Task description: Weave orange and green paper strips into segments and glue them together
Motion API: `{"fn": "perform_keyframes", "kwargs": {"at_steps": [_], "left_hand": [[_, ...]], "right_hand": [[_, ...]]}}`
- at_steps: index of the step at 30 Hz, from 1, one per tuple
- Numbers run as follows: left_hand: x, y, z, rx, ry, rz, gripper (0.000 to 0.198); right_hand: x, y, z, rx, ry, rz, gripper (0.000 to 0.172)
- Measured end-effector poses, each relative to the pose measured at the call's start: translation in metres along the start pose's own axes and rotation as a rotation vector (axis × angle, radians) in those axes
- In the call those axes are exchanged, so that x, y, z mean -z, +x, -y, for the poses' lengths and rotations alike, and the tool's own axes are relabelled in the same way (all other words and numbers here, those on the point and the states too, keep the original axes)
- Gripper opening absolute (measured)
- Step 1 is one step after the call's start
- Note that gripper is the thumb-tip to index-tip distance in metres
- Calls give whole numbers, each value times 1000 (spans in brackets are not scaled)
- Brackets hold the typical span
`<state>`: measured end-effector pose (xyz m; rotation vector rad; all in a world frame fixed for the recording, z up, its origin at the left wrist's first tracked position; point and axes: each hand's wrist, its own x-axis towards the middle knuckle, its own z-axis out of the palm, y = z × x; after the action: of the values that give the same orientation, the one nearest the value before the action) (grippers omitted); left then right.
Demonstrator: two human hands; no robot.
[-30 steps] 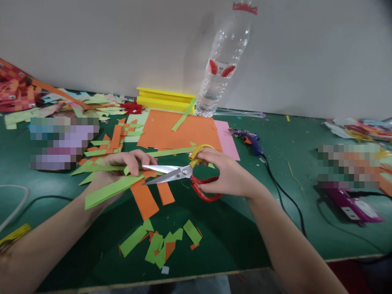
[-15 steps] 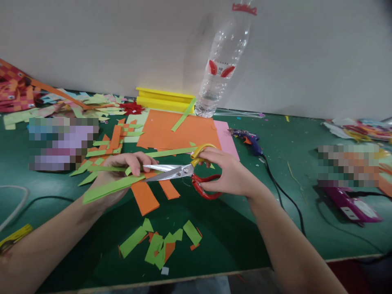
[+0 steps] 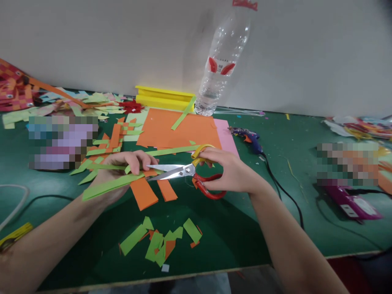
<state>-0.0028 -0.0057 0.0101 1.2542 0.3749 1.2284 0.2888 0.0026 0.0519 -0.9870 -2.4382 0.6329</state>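
Observation:
My left hand (image 3: 122,169) pinches a bundle of green and orange paper strips (image 3: 134,188) above the green table (image 3: 275,212). My right hand (image 3: 228,173) grips scissors (image 3: 186,173) with one yellow and one red handle. Their slightly parted blades point left, with the tips at the strips beside my left fingers. The orange strips hang below the blades. Small green and orange paper offcuts (image 3: 159,243) lie on the table beneath my hands.
An orange sheet (image 3: 177,130) on a pink one lies behind my hands, with yellow folded paper (image 3: 165,98) and a clear plastic bottle (image 3: 220,65) by the wall. A glue gun (image 3: 248,136) with a black cord sits right. Woven strips and scraps crowd the left.
The scissors and my right hand have shifted slightly right and down. The orange strips below the blades have shifted a little; the blades have narrowed.

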Motion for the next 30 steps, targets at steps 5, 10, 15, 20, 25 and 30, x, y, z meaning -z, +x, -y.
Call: {"fn": "perform_keyframes", "kwargs": {"at_steps": [5, 10, 15, 20, 25, 30], "left_hand": [[4, -1, 0, -1, -12, 28, 8], [1, -2, -1, 23, -14, 13, 14], [-4, -1, -1, 30, -40, -8, 9], [-7, -1, 1, 19, -49, 1, 8], [-5, 1, 3, 6, 17, -38, 10], [0, 0, 7, -4, 36, -58, 13]], "right_hand": [[0, 0, 0, 8, -7, -12, 40], [-1, 0, 1, 8, -5, -25, 41], [-2, 0, 4, -2, 12, -28, 42], [-2, 0, 6, -4, -6, -34, 39], [-3, 0, 7, 12, -9, -54, 36], [-3, 0, 8, 36, -33, -72, 35]]}}
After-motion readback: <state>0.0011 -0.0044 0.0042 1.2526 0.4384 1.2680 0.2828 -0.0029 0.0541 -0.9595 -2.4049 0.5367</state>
